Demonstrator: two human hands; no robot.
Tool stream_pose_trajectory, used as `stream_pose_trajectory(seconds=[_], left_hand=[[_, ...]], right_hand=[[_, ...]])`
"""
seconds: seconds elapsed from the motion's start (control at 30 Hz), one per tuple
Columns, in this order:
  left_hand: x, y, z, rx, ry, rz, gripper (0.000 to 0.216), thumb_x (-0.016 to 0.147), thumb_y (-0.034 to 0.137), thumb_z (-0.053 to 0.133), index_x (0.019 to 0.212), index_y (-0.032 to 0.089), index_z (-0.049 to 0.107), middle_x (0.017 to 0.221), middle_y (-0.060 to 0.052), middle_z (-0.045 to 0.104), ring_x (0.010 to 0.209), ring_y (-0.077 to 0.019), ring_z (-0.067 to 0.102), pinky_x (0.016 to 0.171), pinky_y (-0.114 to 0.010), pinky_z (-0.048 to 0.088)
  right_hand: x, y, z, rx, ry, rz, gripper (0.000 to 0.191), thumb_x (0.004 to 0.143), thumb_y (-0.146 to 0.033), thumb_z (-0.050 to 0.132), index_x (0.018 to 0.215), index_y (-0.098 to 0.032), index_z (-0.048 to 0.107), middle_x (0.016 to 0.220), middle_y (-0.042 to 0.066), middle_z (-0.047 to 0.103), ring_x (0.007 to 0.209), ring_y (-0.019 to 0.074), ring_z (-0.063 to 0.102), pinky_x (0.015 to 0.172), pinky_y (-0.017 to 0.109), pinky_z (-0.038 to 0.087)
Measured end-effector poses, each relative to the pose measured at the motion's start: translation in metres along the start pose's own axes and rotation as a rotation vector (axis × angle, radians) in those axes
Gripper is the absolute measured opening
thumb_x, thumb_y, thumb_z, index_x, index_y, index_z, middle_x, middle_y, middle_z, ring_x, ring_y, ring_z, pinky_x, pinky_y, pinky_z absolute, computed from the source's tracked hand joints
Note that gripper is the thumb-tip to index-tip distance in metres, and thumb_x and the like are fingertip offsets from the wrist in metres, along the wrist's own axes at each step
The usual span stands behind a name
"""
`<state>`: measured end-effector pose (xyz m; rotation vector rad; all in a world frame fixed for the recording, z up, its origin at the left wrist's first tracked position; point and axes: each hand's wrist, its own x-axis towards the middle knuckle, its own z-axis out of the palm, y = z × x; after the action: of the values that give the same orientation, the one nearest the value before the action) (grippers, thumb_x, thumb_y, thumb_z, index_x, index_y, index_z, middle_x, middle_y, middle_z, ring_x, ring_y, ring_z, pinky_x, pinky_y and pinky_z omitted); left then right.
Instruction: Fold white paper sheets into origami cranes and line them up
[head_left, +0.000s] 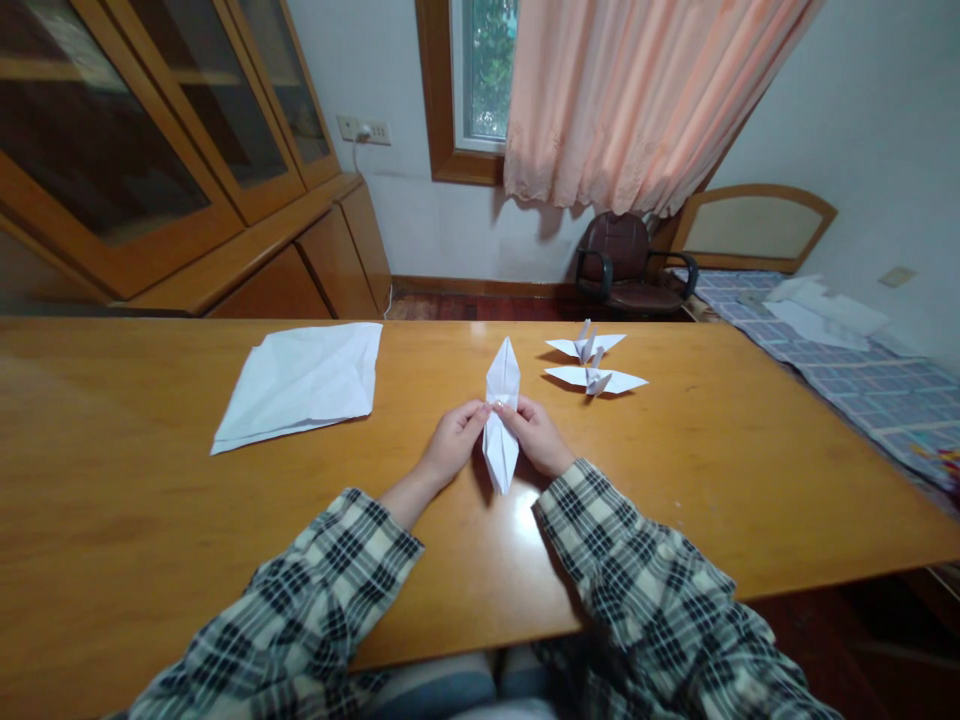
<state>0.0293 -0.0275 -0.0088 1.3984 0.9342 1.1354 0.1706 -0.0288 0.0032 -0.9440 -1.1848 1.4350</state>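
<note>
A long, narrow, diamond-shaped fold of white paper (502, 410) lies on the wooden table (120, 480), pointing away from me. My left hand (450, 445) pinches its middle from the left side. My right hand (538, 436) pinches it from the right, fingertips meeting at the paper's waist. Both sleeves are plaid.
Two finished white paper cranes (585, 345) (596, 379) sit just beyond my right hand. A stack of white paper sheets (304, 382) lies to the left. A wooden cabinet, a dark chair (626, 265) and a bed stand past the table.
</note>
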Motion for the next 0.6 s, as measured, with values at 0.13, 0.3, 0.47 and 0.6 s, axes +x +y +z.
stream_pose_trajectory(seconds=[0.13,0.3,0.47,0.6], left_hand=[[-0.001,0.003,0.001,0.015,0.019,0.006,0.042,0.085,0.057,0.053,0.073,0.017,0.056,0.068,0.001,0.054,0.065,-0.0133,0.047,0.061,-0.024,0.04],[-0.001,0.007,0.002,0.032,-0.035,0.03,0.034,0.083,0.051,0.059,0.076,0.017,0.057,0.07,0.001,0.056,0.067,-0.0131,0.05,0.064,-0.023,0.042],[0.0,0.006,0.001,0.136,0.068,0.096,0.023,0.08,0.038,0.064,0.077,0.016,0.063,0.073,0.0,0.06,0.069,-0.014,0.054,0.067,-0.025,0.044],[0.002,0.005,-0.002,0.195,0.212,0.084,0.023,0.078,0.038,0.067,0.081,0.016,0.069,0.064,0.001,0.059,0.061,-0.0129,0.052,0.059,-0.024,0.042]], right_hand=[[-0.001,-0.001,0.0,-0.048,0.034,-0.04,0.042,0.07,-0.058,0.071,0.077,-0.017,0.066,0.069,0.0,0.063,0.064,0.0126,0.053,0.062,0.026,0.044],[0.002,-0.004,-0.004,-0.101,0.167,-0.123,0.042,0.072,-0.058,0.069,0.075,-0.017,0.064,0.068,0.0,0.061,0.064,0.0124,0.05,0.061,0.026,0.042],[0.005,-0.002,-0.011,-0.123,0.189,-0.216,0.034,0.08,-0.052,0.064,0.078,-0.019,0.065,0.074,0.0,0.06,0.071,0.0139,0.052,0.069,0.027,0.043],[0.005,-0.004,-0.016,-0.289,0.263,-0.334,0.024,0.082,-0.043,0.064,0.076,-0.02,0.067,0.076,0.001,0.059,0.078,0.0152,0.052,0.077,0.029,0.042]])
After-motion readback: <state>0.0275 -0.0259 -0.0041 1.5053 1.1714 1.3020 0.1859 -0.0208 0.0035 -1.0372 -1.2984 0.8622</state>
